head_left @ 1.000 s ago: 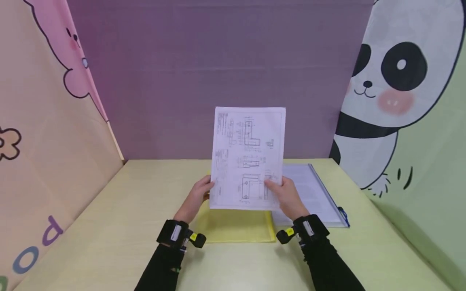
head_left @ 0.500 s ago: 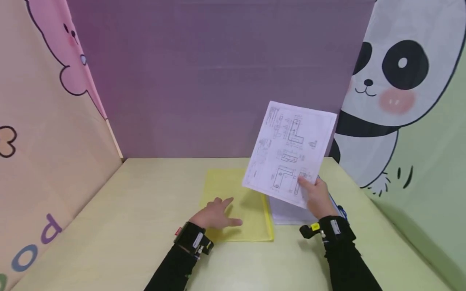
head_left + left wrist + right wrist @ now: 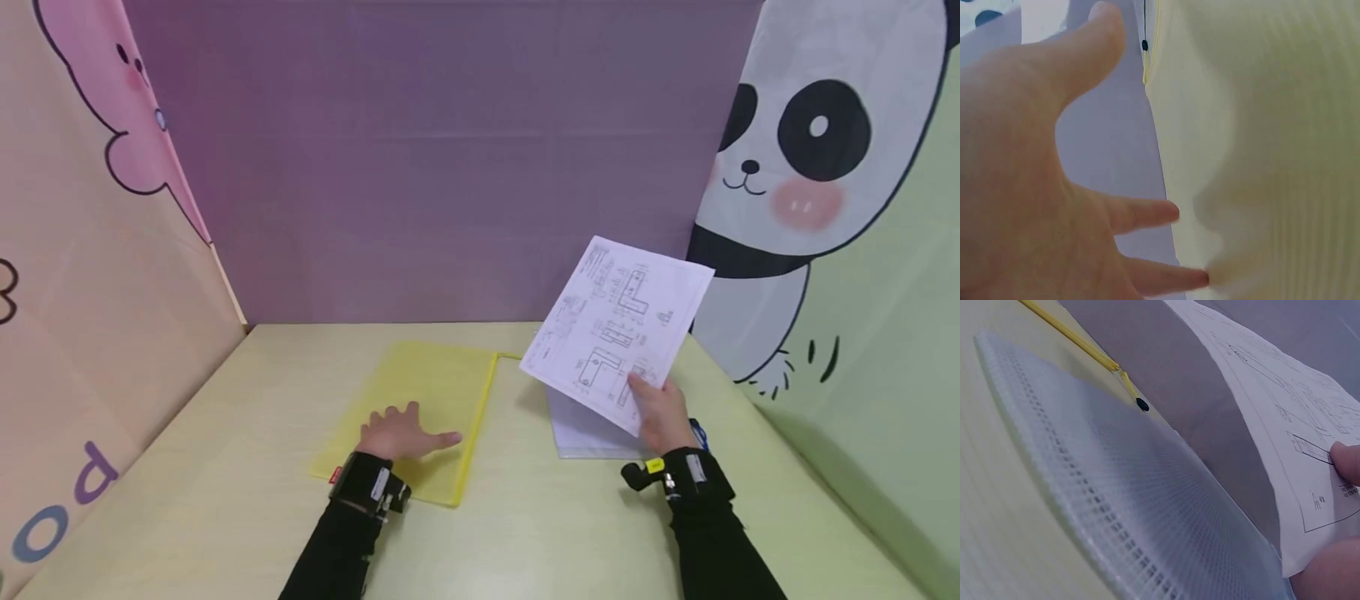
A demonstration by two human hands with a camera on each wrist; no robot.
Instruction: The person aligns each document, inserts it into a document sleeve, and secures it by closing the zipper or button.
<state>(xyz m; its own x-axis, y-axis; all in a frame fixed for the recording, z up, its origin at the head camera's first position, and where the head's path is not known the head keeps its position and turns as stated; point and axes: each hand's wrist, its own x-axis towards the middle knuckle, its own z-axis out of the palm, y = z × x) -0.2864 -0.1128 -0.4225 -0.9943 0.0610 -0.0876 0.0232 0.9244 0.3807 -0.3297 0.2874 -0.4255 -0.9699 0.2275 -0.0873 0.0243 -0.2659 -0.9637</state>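
Note:
In the head view my right hand (image 3: 663, 417) pinches a white sheaf of paper (image 3: 618, 325) with line drawings, thumb on its front, raised and tilted at the right. My left hand (image 3: 401, 433), fingers spread, is on or just over a yellow translucent folder (image 3: 431, 383); contact is unclear. The left wrist view shows the left hand (image 3: 1041, 156) with its fingers extended. In the right wrist view the right thumb (image 3: 1347, 462) presses on the drawn paper (image 3: 1272, 412), above a clear folder (image 3: 1110, 481).
Partly under the raised paper, a clear folder with white sheets (image 3: 585, 429) lies on the pale table (image 3: 225, 467). A blue item (image 3: 699, 433) shows beside the right wrist. A purple backdrop (image 3: 450, 167) stands behind, with a panda-printed panel (image 3: 810, 208) at the right.
My left hand has let go of the paper and moved down to the yellow folder, which has shifted left. My right hand has carried the paper right and tilted it.

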